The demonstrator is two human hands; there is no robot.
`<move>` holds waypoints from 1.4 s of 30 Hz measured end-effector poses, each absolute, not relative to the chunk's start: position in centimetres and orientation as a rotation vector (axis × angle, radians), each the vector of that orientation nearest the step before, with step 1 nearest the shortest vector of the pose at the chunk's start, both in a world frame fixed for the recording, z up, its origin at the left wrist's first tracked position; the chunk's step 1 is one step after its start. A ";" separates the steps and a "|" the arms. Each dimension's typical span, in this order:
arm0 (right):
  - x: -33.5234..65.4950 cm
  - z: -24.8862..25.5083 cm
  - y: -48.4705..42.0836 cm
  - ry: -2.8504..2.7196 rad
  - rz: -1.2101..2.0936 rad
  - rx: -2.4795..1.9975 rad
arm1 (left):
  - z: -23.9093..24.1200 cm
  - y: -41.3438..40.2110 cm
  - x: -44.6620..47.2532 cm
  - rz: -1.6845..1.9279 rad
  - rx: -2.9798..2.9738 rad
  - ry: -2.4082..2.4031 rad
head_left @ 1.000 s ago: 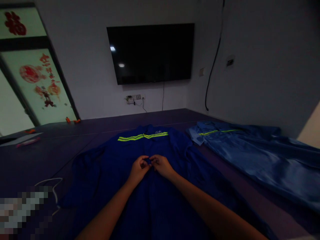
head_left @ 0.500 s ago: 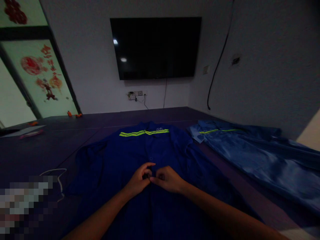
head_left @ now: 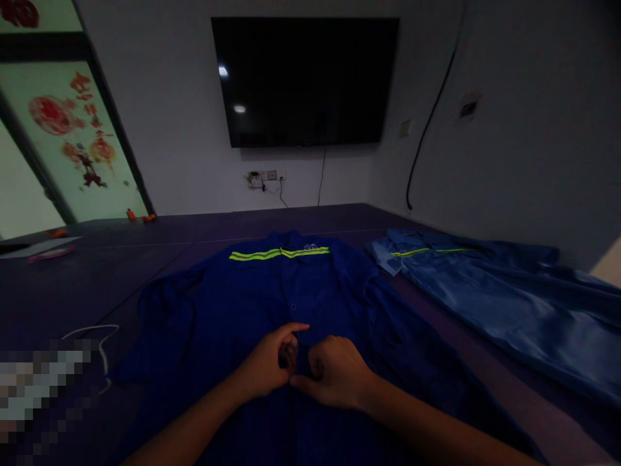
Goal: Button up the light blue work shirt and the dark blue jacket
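A dark blue work jacket [head_left: 218,304] with yellow-green reflective strips [head_left: 255,255] across the chest lies spread out, its collar away from me. My left hand [head_left: 272,359] is at the front opening, fingers curled on the jacket's edge and the index finger stretched towards the right. Facing it, my right hand [head_left: 337,370] pinches at the same opening, thumb pointing left. The thumbs nearly meet, and what lies between the fingertips is mostly hidden. A round button [head_left: 293,307] shows on the front just beyond my hands.
To the right lies a second, lighter blue garment [head_left: 466,291] with a thin yellow strip. A white cord [head_left: 104,356] lies left of the jacket on the dark purple surface [head_left: 160,233]. Small orange objects [head_left: 140,216] sit near the door. A television [head_left: 305,84] hangs on the wall.
Both hands have moved slightly down towards me along the jacket's front opening, staying close together. The camera view has shifted a little. The garments lie as before.
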State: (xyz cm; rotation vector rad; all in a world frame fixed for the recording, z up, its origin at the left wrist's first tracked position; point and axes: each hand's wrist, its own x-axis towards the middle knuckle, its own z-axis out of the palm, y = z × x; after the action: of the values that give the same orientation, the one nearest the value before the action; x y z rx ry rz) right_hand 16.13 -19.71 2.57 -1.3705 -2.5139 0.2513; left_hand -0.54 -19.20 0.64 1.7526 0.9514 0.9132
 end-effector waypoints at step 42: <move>17.0 2.8 -18.0 -1.841 1.329 -1.154 | 1.4 -19.3 -0.8 1.002 1.514 0.959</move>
State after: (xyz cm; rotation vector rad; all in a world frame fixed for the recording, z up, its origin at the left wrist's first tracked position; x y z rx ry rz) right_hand 17.02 -17.97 2.81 -1.1539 -1.8406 1.3295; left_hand -0.75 -19.34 1.39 1.5142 0.9595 1.0017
